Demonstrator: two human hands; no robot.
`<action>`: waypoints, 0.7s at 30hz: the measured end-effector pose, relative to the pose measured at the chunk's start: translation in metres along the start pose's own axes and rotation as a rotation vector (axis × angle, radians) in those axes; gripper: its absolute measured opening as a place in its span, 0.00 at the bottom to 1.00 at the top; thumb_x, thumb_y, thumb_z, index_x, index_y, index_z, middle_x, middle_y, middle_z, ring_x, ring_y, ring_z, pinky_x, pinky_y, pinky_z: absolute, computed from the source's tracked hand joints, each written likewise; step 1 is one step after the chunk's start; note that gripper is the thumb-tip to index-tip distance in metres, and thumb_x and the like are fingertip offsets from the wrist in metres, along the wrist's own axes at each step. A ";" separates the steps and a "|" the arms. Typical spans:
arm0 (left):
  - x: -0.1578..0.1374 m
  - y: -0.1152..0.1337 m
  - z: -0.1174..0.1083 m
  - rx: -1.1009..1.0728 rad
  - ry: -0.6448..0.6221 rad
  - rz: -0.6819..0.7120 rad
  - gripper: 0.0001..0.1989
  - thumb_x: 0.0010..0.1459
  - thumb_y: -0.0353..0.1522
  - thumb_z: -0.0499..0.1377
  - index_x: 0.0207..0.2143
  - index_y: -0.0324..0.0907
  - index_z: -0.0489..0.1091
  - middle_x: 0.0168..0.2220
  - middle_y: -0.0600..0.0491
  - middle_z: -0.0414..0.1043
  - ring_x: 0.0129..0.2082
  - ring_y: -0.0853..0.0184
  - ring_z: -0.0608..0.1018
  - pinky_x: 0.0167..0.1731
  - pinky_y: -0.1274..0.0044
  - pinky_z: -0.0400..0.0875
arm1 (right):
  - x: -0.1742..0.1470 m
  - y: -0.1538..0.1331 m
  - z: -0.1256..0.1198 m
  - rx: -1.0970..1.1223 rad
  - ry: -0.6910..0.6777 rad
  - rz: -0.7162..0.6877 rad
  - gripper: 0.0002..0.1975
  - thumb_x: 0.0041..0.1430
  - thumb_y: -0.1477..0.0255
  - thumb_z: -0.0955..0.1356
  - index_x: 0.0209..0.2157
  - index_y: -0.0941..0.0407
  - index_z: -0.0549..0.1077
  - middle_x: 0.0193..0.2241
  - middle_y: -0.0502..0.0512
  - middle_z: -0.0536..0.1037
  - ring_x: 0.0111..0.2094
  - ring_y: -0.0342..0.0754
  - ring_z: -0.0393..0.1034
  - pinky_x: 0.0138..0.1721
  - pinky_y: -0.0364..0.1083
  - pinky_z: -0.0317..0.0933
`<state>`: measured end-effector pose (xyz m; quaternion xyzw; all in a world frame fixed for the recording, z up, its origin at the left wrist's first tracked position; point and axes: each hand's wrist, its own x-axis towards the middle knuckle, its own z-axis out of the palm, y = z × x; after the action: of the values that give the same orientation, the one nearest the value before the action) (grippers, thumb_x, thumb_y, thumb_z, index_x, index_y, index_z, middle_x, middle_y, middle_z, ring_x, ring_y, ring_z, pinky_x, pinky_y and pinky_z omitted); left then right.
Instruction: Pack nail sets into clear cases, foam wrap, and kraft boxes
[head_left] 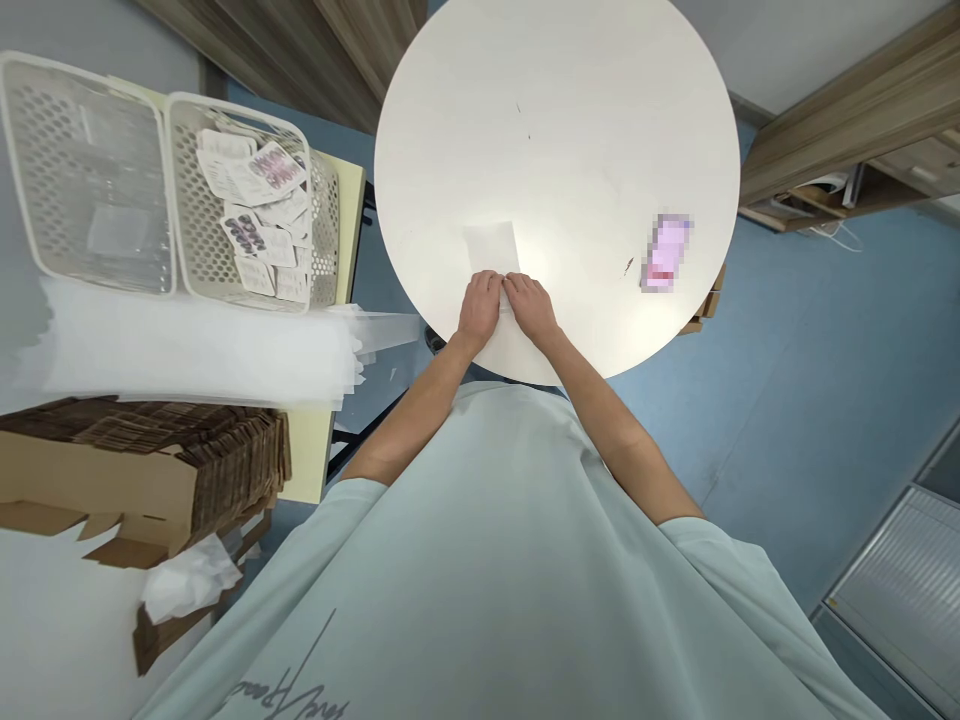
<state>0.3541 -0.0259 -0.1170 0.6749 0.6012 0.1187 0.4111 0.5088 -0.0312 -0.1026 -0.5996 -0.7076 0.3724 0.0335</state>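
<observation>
A small, flat, translucent white plastic sheet or bag (492,246) lies on the round white table (555,110), near its front edge. My left hand (481,304) grips the near end of it, with the fingers curled over. Close beside it, my right hand (530,308) pinches the same end, so the thumbs and index fingers almost meet. The part under my hands is hidden, and I cannot make out whether anything is inside.
A blurred pinkish-purple rectangular object (666,252) lies on the table's right. On a yellow side table (309,470) at left are a basket (322,240) of printed cards, a basket (90,280) of clear packages, a stack of translucent sheets (202,345) and folded cardboard (240,465).
</observation>
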 end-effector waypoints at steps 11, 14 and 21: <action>-0.025 -0.016 -0.005 0.022 -0.159 0.052 0.26 0.73 0.31 0.56 0.70 0.41 0.75 0.75 0.40 0.72 0.77 0.53 0.72 0.81 0.57 0.57 | -0.043 0.012 0.011 -0.012 -0.130 -0.037 0.37 0.72 0.78 0.67 0.80 0.61 0.63 0.83 0.69 0.57 0.85 0.61 0.50 0.83 0.65 0.55; -0.054 -0.017 -0.004 0.031 -0.210 0.035 0.25 0.74 0.36 0.59 0.70 0.44 0.75 0.76 0.41 0.71 0.78 0.53 0.71 0.82 0.53 0.53 | -0.073 0.011 0.018 -0.020 -0.157 -0.074 0.34 0.77 0.73 0.65 0.79 0.62 0.63 0.83 0.70 0.56 0.85 0.62 0.50 0.82 0.65 0.56; -0.086 -0.024 -0.003 -0.080 -0.166 -0.091 0.35 0.67 0.48 0.70 0.71 0.46 0.73 0.77 0.41 0.70 0.78 0.49 0.72 0.80 0.54 0.60 | -0.090 0.021 0.023 0.040 -0.120 -0.058 0.29 0.84 0.61 0.61 0.77 0.58 0.67 0.80 0.69 0.66 0.80 0.62 0.63 0.77 0.62 0.64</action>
<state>0.3137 -0.1041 -0.1026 0.6375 0.5899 0.0677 0.4910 0.5400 -0.1214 -0.0956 -0.5546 -0.7179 0.4205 0.0138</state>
